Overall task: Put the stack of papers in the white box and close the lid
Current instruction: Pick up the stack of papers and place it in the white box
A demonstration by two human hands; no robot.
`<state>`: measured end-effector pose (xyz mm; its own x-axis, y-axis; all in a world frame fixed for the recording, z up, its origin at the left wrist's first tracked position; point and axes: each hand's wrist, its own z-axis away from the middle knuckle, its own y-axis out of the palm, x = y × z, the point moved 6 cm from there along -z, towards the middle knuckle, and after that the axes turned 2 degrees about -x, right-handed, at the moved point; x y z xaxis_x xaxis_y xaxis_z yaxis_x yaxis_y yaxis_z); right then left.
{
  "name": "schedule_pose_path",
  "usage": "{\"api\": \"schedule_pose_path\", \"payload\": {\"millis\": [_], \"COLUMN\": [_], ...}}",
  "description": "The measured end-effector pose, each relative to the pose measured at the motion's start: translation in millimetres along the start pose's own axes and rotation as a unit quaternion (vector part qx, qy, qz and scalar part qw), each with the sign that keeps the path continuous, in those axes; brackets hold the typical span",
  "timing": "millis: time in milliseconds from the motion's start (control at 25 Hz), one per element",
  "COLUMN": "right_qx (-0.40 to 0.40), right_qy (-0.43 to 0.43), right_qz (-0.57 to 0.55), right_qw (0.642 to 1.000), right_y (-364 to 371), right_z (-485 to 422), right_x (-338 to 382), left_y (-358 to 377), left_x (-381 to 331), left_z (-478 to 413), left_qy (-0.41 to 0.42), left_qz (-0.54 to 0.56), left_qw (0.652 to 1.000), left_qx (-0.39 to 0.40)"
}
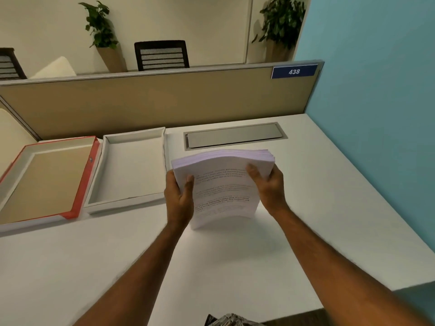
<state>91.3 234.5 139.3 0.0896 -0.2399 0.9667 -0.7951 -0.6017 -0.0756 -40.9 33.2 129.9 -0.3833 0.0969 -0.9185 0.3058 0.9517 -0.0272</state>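
Thick stack of white printed papers (223, 187) held over the white table (317, 196), its near edge at or just above the surface. Left hand (180, 196) and right hand (266, 187) clasp opposite sides, fingers (251, 171) curled onto the top sheet. The open, shallow white cardboard box (131, 170) lies just left of the stack; its red-edged lid (47, 180) lies upturned beside it.
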Motion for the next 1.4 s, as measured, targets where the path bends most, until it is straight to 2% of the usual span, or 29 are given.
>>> {"api": "schedule_pose_path", "payload": {"millis": [80,200,280,440,520,600,680,880,1080,1160,1320,1400], "right_qx": [-0.043,-0.096,-0.113,-0.091,-0.018,0.045,0.056,0.03,0.037,0.052,0.123,0.134], "right_qy": [-0.018,-0.004,0.019,0.02,0.001,0.013,0.019,-0.014,-0.011,0.005,0.092,0.094], "right_qz": [-0.01,0.026,0.04,-0.012,-0.023,0.026,0.062,0.041,0.046,0.061,0.147,0.16], "right_qw": [0.999,0.995,0.993,0.996,1.0,0.999,0.996,0.999,0.998,0.997,0.977,0.974], "right_y": [0.8,3.5,6.1,4.9,2.7,0.9,-0.5,-1.3,0.8,0.5,0.7,1.5], "right_z": [-10.8,-21.8,-25.4,-26.6,-17.1,0.9,13.4,17.4,19.4,19.5,25.3,21.5], "right_x": [24.1,36.2,33.4,28.4,14.3,-11.8,-30.6,-31.7,-43.0,-56.7,-102.9,-109.8], "left_y": [1.6,3.8,5.8,1.2,-0.1,2.1,1.6,3.1,2.6,0.0,-11.0,-12.2], "left_x": [-24.9,-33.1,-32.7,-40.3,-31.0,-6.8,10.3,7.6,21.5,38.7,86.6,95.6], "left_z": [-15.3,-25.3,-24.4,-30.1,-19.5,5.1,23.2,18.7,27.8,31.7,53.4,52.5], "left_qy": [-0.003,-0.084,-0.102,-0.073,-0.023,-0.02,-0.027,0.014,0.018,-0.003,-0.079,-0.095], "left_qz": [0.002,-0.01,-0.025,-0.006,0.005,-0.003,-0.019,-0.044,-0.048,-0.058,-0.129,-0.134], "left_qw": [0.998,0.986,0.983,0.989,0.997,1.0,0.998,0.998,0.997,0.995,0.981,0.979], "left_qx": [-0.056,-0.145,-0.154,-0.13,-0.071,0.015,0.055,0.053,0.055,0.077,0.118,0.117]}}
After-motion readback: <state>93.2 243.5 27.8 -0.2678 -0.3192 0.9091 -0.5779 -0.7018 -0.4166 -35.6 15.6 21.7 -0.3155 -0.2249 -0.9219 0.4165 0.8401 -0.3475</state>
